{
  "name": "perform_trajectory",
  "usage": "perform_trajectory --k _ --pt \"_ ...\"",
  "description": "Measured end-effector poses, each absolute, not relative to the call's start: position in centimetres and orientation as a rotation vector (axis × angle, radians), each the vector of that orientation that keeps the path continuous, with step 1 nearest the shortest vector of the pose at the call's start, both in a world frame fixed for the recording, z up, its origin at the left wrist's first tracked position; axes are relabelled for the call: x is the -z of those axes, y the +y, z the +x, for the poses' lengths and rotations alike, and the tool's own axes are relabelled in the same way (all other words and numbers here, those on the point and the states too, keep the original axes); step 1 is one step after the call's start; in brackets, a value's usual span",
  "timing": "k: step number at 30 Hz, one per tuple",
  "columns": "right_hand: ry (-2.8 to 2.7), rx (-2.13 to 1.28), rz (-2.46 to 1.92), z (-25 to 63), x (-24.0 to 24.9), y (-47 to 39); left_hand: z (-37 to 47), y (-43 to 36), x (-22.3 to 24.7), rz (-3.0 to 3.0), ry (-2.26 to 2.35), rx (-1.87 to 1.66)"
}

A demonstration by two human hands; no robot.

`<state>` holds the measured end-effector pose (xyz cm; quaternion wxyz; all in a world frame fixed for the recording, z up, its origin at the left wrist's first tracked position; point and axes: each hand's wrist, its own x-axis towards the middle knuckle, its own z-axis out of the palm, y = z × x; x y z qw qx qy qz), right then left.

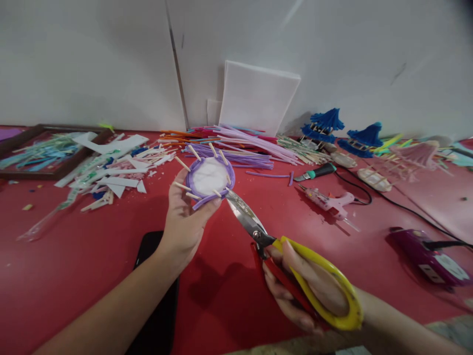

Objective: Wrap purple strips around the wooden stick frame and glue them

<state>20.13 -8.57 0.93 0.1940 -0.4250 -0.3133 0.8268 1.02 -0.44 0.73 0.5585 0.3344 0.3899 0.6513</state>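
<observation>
My left hand [185,217] is closed on a round white piece [210,176] rimmed with purple strips, with several short pale sticks standing up around its edge. A loose purple strip end sticks out at its lower left, by my thumb. In my right hand [306,281] are scissors [246,217] with yellow and red handles; my fingers are through the handles. The blade tips touch the lower right of the purple rim. Whether the strip lies between the blades is too small to tell.
Bundles of coloured strips [254,143] lie by the wall, below leaning white sheets [258,96]. At right are a cutter [320,171], a pink glue gun [328,202], blue-roofed models [325,125] and a purple device [430,259]. Paper scraps [118,180] sit left; a black phone [157,296] lies under my left forearm.
</observation>
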Motion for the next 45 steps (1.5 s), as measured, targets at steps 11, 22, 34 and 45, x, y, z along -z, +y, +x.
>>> perform_trajectory --k 11,22,34,45 --pt "-0.917 -2.152 -1.229 18.1 -0.4 -9.7 0.9 -0.5 -1.0 0.671 0.842 -1.498" --pt "-0.765 -2.460 -1.011 18.0 -0.7 -9.8 1.0 -0.6 -0.9 0.690 0.870 -1.569" --pt "-0.896 -2.276 -1.147 17.7 -0.4 -9.8 0.9 -0.5 -1.1 0.693 0.865 -1.561" --pt "-1.076 -2.097 -1.338 18.9 -0.8 -9.8 0.8 -0.3 -0.8 0.658 0.886 -1.582"
